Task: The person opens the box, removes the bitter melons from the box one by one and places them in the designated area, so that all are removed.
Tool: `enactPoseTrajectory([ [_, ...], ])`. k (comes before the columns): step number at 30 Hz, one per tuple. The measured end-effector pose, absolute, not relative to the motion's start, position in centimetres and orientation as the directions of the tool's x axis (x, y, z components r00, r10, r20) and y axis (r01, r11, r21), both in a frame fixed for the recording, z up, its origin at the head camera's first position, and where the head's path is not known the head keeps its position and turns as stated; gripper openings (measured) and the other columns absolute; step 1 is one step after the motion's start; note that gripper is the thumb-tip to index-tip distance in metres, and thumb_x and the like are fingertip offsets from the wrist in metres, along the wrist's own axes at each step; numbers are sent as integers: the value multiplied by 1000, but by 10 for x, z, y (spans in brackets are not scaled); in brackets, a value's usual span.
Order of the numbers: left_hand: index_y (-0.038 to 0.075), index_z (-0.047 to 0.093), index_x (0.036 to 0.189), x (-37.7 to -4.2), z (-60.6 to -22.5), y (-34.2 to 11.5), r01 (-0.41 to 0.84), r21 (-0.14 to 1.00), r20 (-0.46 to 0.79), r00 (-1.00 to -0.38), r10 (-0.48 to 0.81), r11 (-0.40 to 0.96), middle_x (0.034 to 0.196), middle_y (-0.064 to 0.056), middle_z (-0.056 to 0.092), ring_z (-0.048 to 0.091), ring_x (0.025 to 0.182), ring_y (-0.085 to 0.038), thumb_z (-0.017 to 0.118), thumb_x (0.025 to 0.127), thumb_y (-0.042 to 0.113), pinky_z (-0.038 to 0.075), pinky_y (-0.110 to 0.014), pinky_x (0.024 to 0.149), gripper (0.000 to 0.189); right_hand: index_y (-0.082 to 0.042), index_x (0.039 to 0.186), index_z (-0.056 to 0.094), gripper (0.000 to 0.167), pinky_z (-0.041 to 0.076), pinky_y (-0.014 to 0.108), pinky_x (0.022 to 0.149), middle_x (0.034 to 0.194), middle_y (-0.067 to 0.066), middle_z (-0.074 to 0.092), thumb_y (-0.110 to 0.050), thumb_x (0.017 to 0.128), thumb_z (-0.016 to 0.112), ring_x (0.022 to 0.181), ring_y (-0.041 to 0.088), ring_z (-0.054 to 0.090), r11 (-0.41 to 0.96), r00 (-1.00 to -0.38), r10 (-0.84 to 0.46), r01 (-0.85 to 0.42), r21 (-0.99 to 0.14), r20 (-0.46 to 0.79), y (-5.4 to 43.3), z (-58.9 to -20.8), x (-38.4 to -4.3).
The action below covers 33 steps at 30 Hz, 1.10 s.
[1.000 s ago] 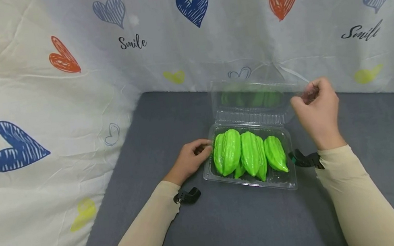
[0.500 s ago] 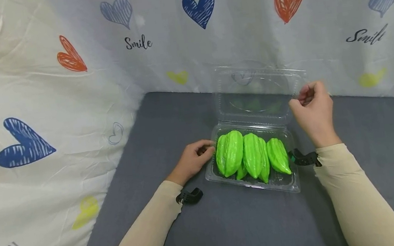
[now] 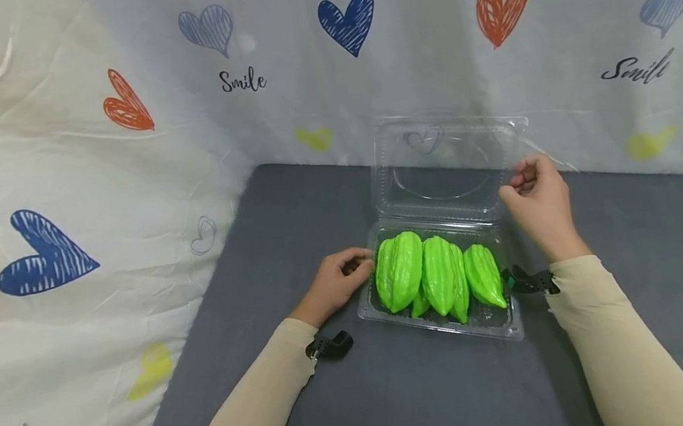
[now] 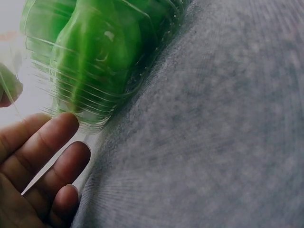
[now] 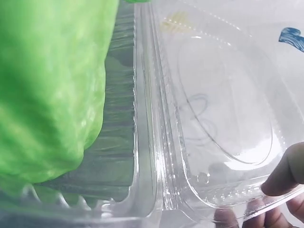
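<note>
A clear plastic clamshell box [image 3: 443, 328] lies open on the grey cloth. Inside it are several bright green, ribbed, pointed fruits [image 3: 439, 275] that look like star fruits. Hinged at the back, the transparent lid [image 3: 439, 184] stands tilted up and away. My right hand [image 3: 542, 208] pinches the lid's right edge, thumb [image 5: 287, 173] on the inner face and fingertips [image 5: 254, 213] behind it. At the box's left side, my left hand [image 3: 333, 281] has its fingertips [image 4: 69, 123] right at the ridged wall, the fingers loosely extended.
A grey cloth-covered surface [image 3: 438, 399] spreads around the box. Behind it and to the left hangs a white curtain [image 3: 268, 10] with printed hearts and "Smile" lettering. Black wrist straps [image 3: 331, 345] sit over both beige sleeves [image 3: 250, 413].
The lid has swung further upright, then settled slightly, with the right hand following it a little left and down. The left hand stays beside the box. The whole view has shifted slightly.
</note>
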<state>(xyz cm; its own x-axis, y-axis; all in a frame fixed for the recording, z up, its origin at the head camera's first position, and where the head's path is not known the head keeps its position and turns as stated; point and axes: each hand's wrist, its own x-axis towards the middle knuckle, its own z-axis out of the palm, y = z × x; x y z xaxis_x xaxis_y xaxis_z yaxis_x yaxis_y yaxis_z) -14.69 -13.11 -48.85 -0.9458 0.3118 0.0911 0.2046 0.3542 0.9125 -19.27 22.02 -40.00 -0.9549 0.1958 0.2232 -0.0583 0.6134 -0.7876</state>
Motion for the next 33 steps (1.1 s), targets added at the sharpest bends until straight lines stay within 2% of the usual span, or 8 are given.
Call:
enactPoseTrajectory([
  [5, 2, 72, 126, -147, -489, -131, 211, 909, 100, -948, 302, 359, 104, -11, 75, 63, 82, -11, 65, 103, 19, 53, -29, 78, 29, 1, 128, 51, 37, 42, 29, 77, 105, 6, 56, -11, 93, 57, 89, 12, 53, 633, -968, 159, -52, -772, 196, 223, -401, -195],
  [9, 2, 72, 127, -147, -490, -130, 204, 911, 94, -949, 302, 357, 104, -11, 75, 63, 83, -11, 66, 103, 19, 53, -29, 78, 30, 1, 125, 51, 35, 42, 25, 72, 104, 6, 56, -11, 93, 58, 88, 12, 53, 641, -977, 129, -48, -766, 169, 226, -402, -197],
  [13, 2, 73, 127, -146, -491, -131, 204, 916, 99, -950, 297, 346, 104, -12, 75, 63, 82, -12, 67, 103, 18, 53, -30, 77, 29, 2, 130, 51, 39, 44, 20, 68, 107, 10, 56, -10, 94, 57, 89, 14, 54, 657, -987, 88, -46, -752, 137, 230, -402, -199],
  [21, 2, 73, 126, -146, -490, -132, 227, 906, 118, -946, 303, 357, 103, -12, 74, 62, 82, -13, 66, 103, 18, 53, -31, 77, 29, 3, 136, 48, 43, 49, 20, 62, 108, 16, 61, -10, 95, 57, 71, 0, 60, 683, -998, 20, -35, -730, 67, 236, -402, -204],
  [28, 1, 72, 126, -146, -489, -132, 240, 902, 128, -942, 309, 358, 104, -12, 74, 63, 82, -13, 66, 103, 18, 53, -32, 77, 29, 7, 138, 48, 47, 52, 21, 62, 107, 20, 63, -9, 95, 59, 70, 11, 70, 679, -999, -33, -37, -734, 19, 240, -405, -210],
  [33, 1, 73, 126, -145, -488, -132, 228, 910, 121, -945, 304, 347, 103, -13, 74, 63, 82, -14, 66, 103, 18, 53, -31, 77, 29, 14, 146, 42, 57, 51, 20, 63, 110, 24, 63, -10, 97, 60, 70, 6, 67, 703, -997, -73, -32, -711, -27, 241, -406, -214],
])
